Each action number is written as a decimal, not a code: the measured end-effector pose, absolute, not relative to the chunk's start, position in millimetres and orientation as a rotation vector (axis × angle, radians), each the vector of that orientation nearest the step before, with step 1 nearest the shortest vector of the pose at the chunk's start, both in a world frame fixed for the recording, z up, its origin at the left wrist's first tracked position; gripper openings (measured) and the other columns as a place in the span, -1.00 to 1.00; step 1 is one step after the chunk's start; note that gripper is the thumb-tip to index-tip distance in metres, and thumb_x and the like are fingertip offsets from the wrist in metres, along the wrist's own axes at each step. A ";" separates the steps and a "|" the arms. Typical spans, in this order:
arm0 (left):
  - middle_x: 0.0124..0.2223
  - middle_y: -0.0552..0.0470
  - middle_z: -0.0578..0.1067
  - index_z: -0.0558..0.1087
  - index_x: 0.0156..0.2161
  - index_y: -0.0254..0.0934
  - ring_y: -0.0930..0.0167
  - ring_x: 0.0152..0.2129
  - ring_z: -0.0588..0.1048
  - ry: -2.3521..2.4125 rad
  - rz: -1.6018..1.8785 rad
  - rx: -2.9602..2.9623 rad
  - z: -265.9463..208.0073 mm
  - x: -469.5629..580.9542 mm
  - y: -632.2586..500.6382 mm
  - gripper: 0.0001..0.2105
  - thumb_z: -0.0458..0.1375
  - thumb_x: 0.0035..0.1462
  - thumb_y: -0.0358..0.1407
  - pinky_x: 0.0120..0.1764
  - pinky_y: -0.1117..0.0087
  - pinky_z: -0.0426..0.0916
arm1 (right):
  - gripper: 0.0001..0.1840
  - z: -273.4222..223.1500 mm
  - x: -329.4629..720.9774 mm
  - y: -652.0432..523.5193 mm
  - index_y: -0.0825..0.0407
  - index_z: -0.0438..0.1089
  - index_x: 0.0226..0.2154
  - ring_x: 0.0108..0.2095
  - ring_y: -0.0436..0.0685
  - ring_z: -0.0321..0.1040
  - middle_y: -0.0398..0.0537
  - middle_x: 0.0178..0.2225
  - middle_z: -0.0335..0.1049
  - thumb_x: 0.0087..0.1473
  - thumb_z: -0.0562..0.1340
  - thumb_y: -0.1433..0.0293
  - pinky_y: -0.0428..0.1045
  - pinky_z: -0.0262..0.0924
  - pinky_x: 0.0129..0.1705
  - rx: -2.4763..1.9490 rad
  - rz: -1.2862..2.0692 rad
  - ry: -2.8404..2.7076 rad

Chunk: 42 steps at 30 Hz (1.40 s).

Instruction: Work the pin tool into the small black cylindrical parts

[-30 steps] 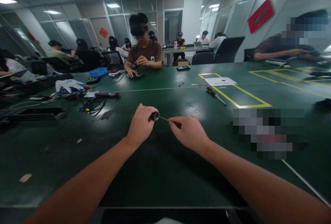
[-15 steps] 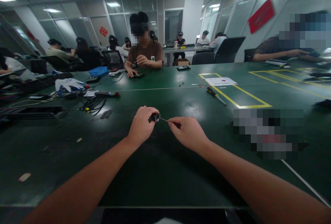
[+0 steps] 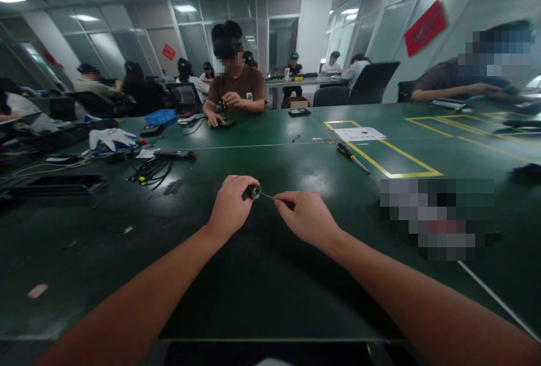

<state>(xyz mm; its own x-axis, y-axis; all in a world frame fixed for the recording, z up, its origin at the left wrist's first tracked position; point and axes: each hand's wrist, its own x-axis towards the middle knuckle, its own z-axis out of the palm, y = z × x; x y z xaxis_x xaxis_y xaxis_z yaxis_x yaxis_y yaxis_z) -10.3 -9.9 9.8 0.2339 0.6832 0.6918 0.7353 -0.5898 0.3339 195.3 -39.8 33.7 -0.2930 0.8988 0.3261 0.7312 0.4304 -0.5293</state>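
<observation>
My left hand [image 3: 230,201] is closed around a small black cylindrical part [image 3: 254,191], whose round, shiny-rimmed end faces right. From the other side, my right hand [image 3: 307,215] pinches a thin metal rod [image 3: 267,196] between thumb and fingertips. The rod's far tip meets the round end of the part; whether it goes inside cannot be made out. Both hands are just above the green table [image 3: 270,281]. The back of the black part is hidden by my left fingers, and the rod's other end by my right hand.
A screwdriver [image 3: 353,157] lies at the right, near a paper sheet [image 3: 359,133]. On the left are coiled black cable [image 3: 154,172], a dark pen-shaped tool [image 3: 174,154], white gloves [image 3: 112,139] and a blue bin [image 3: 159,117]. A person [image 3: 239,84] works across the table.
My hands keep nearly the same pose, rod against the part. The view has shifted very slightly. Across the table, a yellow-and-black tool shows more plainly in the person's raised hand.
</observation>
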 end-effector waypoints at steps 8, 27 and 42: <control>-0.13 0.01 0.61 0.51 -0.17 -0.20 0.27 -0.11 0.51 -1.420 -1.320 -2.399 9.9 -13.0 -8.0 -0.77 0.27 0.09 -0.54 -0.04 0.20 0.45 | -0.69 34.9 196.1 -39.7 -0.03 0.65 -0.20 -0.39 0.12 0.53 -0.10 -0.34 0.66 0.24 0.16 0.36 -0.02 0.23 -0.34 -1.352 0.431 -2.076; -0.14 0.01 0.61 0.52 -0.17 -0.20 0.27 -0.12 0.52 -1.395 -1.316 -2.452 7.7 -7.8 -9.5 -0.76 0.27 0.08 -0.54 -0.02 0.18 0.45 | -0.68 30.9 195.2 -38.2 -0.02 0.65 -0.21 -0.45 0.08 0.48 -0.11 -0.39 0.63 0.23 0.15 0.35 -0.03 0.18 -0.39 -1.362 0.487 -2.083; -0.15 0.00 0.61 0.55 -0.17 -0.18 0.22 -0.14 0.53 -1.579 -1.253 -2.452 8.9 -11.7 -7.1 -0.74 0.35 0.02 -0.48 -0.05 0.15 0.45 | -0.70 38.7 206.4 -29.8 -0.03 0.66 -0.28 -0.47 0.09 0.45 -0.11 -0.44 0.61 0.20 0.17 0.35 -0.01 0.15 -0.40 -1.489 0.417 -2.104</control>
<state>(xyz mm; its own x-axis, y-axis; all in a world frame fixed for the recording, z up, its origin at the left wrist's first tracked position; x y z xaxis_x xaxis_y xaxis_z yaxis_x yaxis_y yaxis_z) -11.7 -7.1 8.9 0.1935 0.7810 0.5938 0.7555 -0.5048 0.4176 206.4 -29.8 38.7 -0.2568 0.9367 0.2379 0.7753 0.3466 -0.5280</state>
